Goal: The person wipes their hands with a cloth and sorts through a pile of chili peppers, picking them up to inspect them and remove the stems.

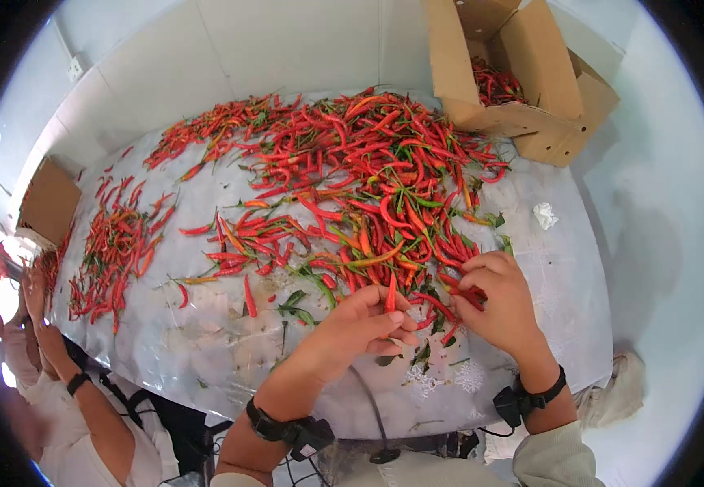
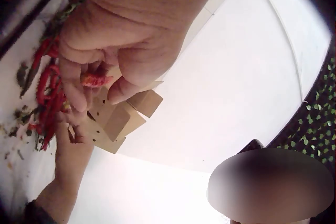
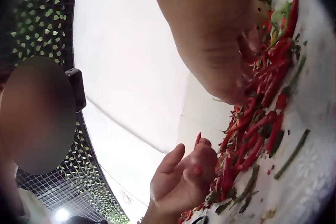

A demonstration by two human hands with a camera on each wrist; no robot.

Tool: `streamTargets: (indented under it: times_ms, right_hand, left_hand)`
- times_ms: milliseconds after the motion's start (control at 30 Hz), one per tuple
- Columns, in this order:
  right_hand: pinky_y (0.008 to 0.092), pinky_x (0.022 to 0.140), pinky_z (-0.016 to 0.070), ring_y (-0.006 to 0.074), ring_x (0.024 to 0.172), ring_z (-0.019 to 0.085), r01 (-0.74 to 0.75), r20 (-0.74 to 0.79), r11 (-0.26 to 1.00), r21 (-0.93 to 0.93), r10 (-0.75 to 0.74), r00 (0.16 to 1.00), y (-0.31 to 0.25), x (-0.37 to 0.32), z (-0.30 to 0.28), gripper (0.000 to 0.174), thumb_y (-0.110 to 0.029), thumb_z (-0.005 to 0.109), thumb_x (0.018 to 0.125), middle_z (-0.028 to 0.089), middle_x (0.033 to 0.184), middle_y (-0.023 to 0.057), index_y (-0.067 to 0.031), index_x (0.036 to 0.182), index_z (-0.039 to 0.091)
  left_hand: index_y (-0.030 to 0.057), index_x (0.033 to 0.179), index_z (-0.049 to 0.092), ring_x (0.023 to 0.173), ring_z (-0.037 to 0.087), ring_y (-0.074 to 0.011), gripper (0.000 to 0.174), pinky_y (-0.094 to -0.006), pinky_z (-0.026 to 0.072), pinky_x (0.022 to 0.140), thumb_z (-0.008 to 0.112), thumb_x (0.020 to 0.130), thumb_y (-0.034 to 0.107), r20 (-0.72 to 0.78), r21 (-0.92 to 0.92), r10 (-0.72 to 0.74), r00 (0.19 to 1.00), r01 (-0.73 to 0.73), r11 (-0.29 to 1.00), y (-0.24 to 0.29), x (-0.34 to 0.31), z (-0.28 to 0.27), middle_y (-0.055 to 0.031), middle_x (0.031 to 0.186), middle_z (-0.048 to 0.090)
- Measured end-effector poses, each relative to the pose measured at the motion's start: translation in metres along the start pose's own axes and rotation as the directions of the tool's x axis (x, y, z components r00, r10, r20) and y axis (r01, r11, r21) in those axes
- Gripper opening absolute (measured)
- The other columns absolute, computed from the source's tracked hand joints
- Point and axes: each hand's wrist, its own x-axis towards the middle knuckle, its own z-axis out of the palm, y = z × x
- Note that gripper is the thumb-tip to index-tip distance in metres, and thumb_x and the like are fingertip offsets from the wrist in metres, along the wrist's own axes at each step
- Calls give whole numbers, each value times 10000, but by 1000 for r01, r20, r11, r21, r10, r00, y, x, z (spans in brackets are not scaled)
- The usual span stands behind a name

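Observation:
The left hand [image 1: 352, 334] holds a red chili [image 1: 392, 292] upright between its curled fingers, palm turned up; in the left wrist view, part of a chili [image 2: 97, 80] shows between that hand's fingers and thumb. At the pile's near right edge, the right hand [image 1: 502, 302] has its fingers curled at red chilies [image 1: 471, 297], its thumb and fingertips close on them. In the right wrist view the right hand [image 3: 220, 50] reaches into the chilies [image 3: 273, 85], its fingertips partly hidden. A large heap of red chilies [image 1: 368, 146] spreads across the plastic-covered table [image 1: 230, 341].
A cardboard box [image 1: 543, 134] holding chilies stands at the back right, another box [image 1: 48, 199] at the far left. Smaller chili piles [image 1: 116, 260] lie left, beside another person's arm [image 1: 84, 398]. Crumpled foil [image 1: 545, 215] and leaves [image 1: 295, 307] lie on the table.

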Motion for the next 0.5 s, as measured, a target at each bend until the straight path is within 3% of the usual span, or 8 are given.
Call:
streamTargets:
  times_ms: [67, 133, 267, 400, 433, 500]
  right_hand:
    - [375, 811, 468, 281, 867, 590, -21, -105, 990, 141, 36, 994, -5, 2, 0, 216, -143, 753, 696, 637, 872, 88, -44, 868, 668]
    - [347, 736, 484, 243, 794, 615, -113, -56, 917, 382, 145, 988, -11, 1, 1, 209, -158, 735, 752, 645, 842, 93, -34, 903, 661]
    - [298, 619, 484, 170, 719, 637, -332, 172, 574, 748, 316, 933, -32, -1, 24, 200, -176, 694, 825, 651, 827, 99, -17, 941, 658]
    - [272, 623, 491, 122, 698, 624, -223, 163, 692, 687, 152, 975, -43, -1, 25, 226, -186, 671, 850, 663, 814, 88, -5, 985, 655]
    - [276, 622, 488, 127, 685, 621, -265, 217, 626, 733, 154, 964, -37, -3, 31, 232, -205, 655, 862, 668, 818, 91, -10, 989, 657]
    - [283, 615, 483, 136, 673, 616, -207, 102, 668, 715, 194, 976, -30, -3, 20, 227, -215, 651, 858, 667, 820, 93, -22, 976, 662]
  left_hand:
    - [56, 1173, 499, 962, 646, -211, 280, -316, 542, 779, 580, 912, 116, 0, 20, 18, 1000, -18, 1000, 1, 0, 3, -96, 1072, 630]
    - [63, 1201, 488, 1002, 629, -207, 329, -319, 540, 791, 602, 895, 108, 15, 80, 94, 995, -95, 992, -5, 4, 4, -89, 1113, 614]
    - [77, 1258, 466, 1057, 600, -201, 409, -334, 538, 818, 621, 881, 108, 26, 126, 144, 989, -146, 981, -9, 5, 8, -68, 1162, 589]
    - [77, 1270, 466, 1001, 623, -201, 393, -324, 560, 776, 592, 897, 83, -46, 121, 124, 991, -117, 986, -12, 7, 9, -71, 1130, 600]
    - [76, 1260, 472, 976, 633, -202, 376, -320, 566, 756, 585, 902, 77, -82, 105, 103, 991, -95, 990, -12, 7, 10, -76, 1105, 609]
    - [54, 1196, 495, 865, 655, -170, 270, -280, 551, 727, 552, 936, 105, -80, 85, 71, 994, -64, 994, -10, 5, 8, -60, 996, 632]
